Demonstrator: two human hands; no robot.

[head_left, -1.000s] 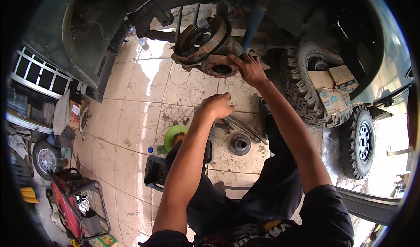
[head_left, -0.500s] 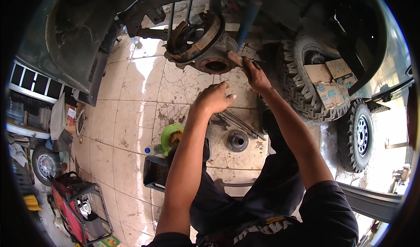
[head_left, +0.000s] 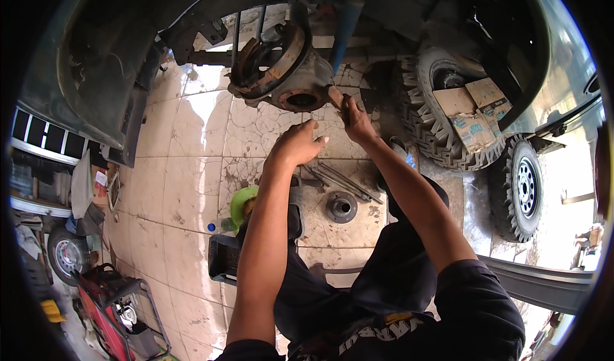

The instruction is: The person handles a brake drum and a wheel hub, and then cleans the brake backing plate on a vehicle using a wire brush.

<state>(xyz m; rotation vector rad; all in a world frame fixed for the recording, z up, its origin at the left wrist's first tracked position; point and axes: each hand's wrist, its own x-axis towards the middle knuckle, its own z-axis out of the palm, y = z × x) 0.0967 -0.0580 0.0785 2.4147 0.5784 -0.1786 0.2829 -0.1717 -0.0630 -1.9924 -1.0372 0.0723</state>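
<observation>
My right hand [head_left: 358, 121] is closed round a flat brown piece [head_left: 336, 97], whose exact kind I cannot make out. The piece's far end lies at the right side of a grey axle housing [head_left: 312, 70], close to or touching it. At the housing's front is a rusty flange [head_left: 286, 103] around a dark round opening. Curved brake shoes [head_left: 289, 57] stand on the upper left of this assembly. Just below the flange, my left hand [head_left: 295, 144] hangs in the air, its thumb stretched out and apart from the fingers, with nothing seen in it.
On the tiled floor between my legs lie a flanged metal spindle [head_left: 341, 207] and several long rods [head_left: 348, 183]. A black tray [head_left: 222, 258] and a green round object [head_left: 242, 202] are to the left. A big tyre [head_left: 419, 130] bearing cardboard and a wheel [head_left: 526, 188] stand right. A blue tube [head_left: 345, 34] hangs above.
The whole view has shifted slightly, so the axle assembly appears further left. My right hand still holds the brown piece beside the housing, and my left hand keeps nearly the same pose.
</observation>
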